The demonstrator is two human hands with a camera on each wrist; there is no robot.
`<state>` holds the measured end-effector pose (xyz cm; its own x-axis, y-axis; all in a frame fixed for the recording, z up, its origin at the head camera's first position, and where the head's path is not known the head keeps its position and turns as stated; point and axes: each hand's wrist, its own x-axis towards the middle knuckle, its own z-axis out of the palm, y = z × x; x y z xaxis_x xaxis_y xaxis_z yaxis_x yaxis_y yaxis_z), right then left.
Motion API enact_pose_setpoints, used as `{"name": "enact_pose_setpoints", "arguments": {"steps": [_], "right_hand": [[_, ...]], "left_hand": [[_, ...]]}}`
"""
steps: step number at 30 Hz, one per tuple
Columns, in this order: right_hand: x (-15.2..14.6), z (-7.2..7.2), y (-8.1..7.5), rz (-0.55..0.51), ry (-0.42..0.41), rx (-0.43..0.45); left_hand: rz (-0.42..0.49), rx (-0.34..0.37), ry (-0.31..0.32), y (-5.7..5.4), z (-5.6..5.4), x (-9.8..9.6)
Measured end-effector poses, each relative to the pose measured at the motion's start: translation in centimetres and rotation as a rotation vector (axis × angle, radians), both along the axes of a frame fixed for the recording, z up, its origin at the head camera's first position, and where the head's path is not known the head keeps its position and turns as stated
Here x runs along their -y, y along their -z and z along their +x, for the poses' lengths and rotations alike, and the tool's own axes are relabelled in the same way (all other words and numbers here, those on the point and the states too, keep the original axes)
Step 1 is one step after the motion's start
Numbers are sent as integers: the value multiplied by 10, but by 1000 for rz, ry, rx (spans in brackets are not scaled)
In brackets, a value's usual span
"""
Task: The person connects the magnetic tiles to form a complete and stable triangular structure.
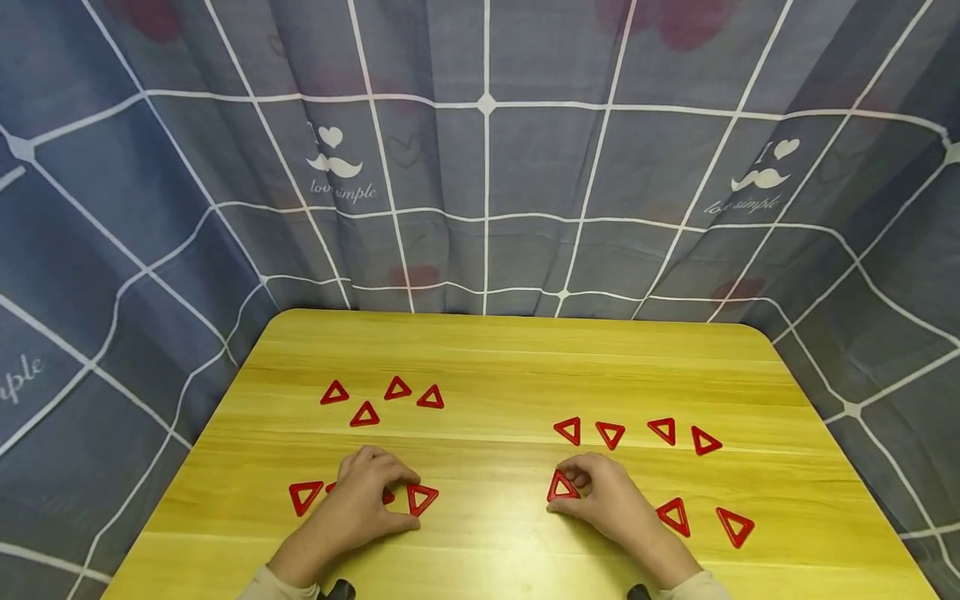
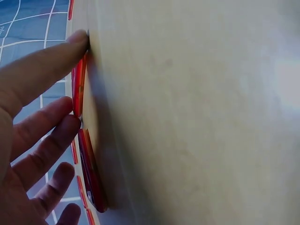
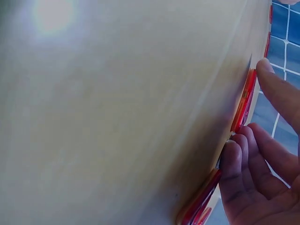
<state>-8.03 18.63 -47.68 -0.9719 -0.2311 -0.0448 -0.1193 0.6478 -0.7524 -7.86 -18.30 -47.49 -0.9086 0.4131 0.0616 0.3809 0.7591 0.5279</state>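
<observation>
Flat red triangles with open centres lie on a wooden table. My left hand holds one red triangle between thumb and forefinger, low on the table; in the left wrist view this triangle appears edge-on between the fingertips. Under that hand, red pieces are partly hidden, and another triangle lies to its left. My right hand pinches a red triangle at the table surface, seen edge-on as a red strip in the right wrist view. Two triangles lie right of the right wrist.
Several triangles are scattered at the back left of the table. Several more form a loose row beyond the right hand. A blue-grey checked curtain surrounds the table's back and sides.
</observation>
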Motion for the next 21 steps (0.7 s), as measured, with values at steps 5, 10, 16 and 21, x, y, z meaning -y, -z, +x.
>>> {"name": "enact_pose_setpoints", "arguments": {"steps": [5, 10, 16, 21], "right_hand": [[0, -2, 1, 30, -12, -10], [-1, -2, 0, 33, -12, -10], [1, -2, -1, 31, 5, 11], [2, -1, -3, 24, 7, 26]], "left_hand": [[6, 8, 6, -1, 0, -2], [16, -12, 29, -3, -1, -5], [-5, -7, 49, -4, -2, -7], [-8, 5, 58, -4, -2, -10]]}}
